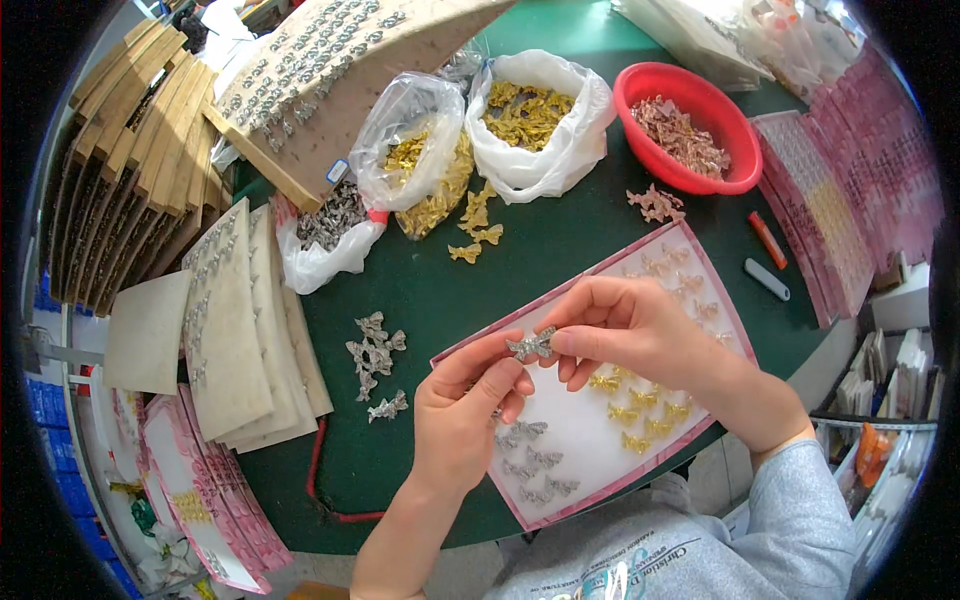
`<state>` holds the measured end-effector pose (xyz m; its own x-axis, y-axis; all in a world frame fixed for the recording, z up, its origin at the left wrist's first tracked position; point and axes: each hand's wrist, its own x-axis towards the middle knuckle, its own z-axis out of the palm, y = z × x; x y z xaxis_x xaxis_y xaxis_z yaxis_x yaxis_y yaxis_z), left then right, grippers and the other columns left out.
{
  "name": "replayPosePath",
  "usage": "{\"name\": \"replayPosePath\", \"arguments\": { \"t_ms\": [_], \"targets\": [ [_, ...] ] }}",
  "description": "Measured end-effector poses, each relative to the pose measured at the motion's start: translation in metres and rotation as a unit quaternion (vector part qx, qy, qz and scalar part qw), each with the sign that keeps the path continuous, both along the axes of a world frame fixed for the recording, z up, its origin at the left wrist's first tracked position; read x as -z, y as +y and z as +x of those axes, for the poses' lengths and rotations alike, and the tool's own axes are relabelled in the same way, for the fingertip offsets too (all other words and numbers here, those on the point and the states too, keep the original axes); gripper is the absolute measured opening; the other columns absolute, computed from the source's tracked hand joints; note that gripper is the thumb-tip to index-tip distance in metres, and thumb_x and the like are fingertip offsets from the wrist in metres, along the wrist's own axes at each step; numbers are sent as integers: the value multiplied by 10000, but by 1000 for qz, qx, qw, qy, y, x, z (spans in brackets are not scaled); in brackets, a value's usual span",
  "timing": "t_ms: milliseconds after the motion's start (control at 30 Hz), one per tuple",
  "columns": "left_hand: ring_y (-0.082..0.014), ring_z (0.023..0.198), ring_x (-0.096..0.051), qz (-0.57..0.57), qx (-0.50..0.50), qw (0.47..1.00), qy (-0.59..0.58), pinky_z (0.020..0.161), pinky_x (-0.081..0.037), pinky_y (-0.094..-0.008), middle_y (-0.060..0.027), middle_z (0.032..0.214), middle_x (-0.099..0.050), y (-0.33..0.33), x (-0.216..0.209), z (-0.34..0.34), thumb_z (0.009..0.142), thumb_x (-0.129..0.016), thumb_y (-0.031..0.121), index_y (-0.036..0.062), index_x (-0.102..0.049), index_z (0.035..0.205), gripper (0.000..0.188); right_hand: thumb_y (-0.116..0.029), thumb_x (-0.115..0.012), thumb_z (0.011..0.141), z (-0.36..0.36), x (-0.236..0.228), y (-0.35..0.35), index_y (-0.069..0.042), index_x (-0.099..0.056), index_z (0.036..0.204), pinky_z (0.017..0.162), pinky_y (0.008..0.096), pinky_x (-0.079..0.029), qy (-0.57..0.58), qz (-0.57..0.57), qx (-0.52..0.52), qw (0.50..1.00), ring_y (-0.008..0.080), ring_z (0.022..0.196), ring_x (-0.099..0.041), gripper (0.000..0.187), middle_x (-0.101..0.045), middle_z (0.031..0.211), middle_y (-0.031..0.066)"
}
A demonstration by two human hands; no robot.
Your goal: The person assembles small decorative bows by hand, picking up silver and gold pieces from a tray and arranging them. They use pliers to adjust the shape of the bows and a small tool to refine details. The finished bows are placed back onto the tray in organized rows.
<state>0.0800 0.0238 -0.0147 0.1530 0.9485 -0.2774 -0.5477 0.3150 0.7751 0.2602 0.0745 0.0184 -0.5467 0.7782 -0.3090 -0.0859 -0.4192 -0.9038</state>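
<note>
Between the fingertips of both hands is a silver bow-shaped charm (531, 345), held above a white board with a pink border (545, 400). My left hand (468, 398) pinches its left end, and my right hand (622, 330) pinches its right end. On the board, silver bows (533, 462) lie in rows at the lower left. Gold bows (640, 412) sit in rows at the lower right, and pale rose-gold bows (690, 283) are along the upper right, partly behind my right hand. Loose silver bows (375, 350) lie on the green table left of the board.
Plastic bags of gold bows (525, 110) and a bag of dark silver pieces (330, 245) stand at the back. A red bowl (735, 150) holds rose-gold pieces. A red marker (767, 240) and a grey-white tool (766, 279) lie at right. Stacked boards (230, 320) stand at left.
</note>
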Motion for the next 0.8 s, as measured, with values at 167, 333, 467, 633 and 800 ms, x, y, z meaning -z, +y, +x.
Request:
{"name": "replayPosePath", "arguments": {
  "t_ms": [167,333,467,633,800],
  "targets": [
    [-102,687,-533,-7,-4,1000,3,519,-387,-195,-92,862,-587,0,-4,0,831,-505,-4,-31,-540,1058,231,-52,-540,825,-1,-1,0,32,-535,945,613,236,-520,1,-1,-3,1000,117,687,-603,147,-612,826,98],
    [-92,626,-505,-6,11,1000,2,511,-376,-198,-77,776,-578,1,0,-1,851,-494,42,-18,-550,1034,201,-58,-544,824,-2,-1,-1,30,-536,950,602,224,-513,5,8,14,1000,110,687,-599,153,-605,810,81],
    [-95,586,-491,-55,11,998,-3,501,-367,-199,-68,718,-565,-1,-7,-3,851,-496,58,-12,-566,939,132,-94,-528,834,1,0,-3,15,-558,954,601,221,-488,-28,99,-33,994,80,693,-568,165,-602,827,54],
    [-101,559,-493,-129,71,985,86,464,-347,-205,-69,684,-560,-1,-13,2,814,-527,29,-10,-571,856,72,-75,-533,797,11,3,-2,-11,-582,933,623,242,-468,-68,263,-84,959,93,712,-556,158,-598,811,61],
    [-95,515,-481,-122,96,980,126,418,-314,-201,-66,621,-547,-9,-27,7,765,-515,-37,-6,-558,805,67,-47,-535,803,16,-12,-9,-33,-586,915,590,254,-460,-64,357,-115,925,146,701,-548,124,-551,770,49]
  ]
}}
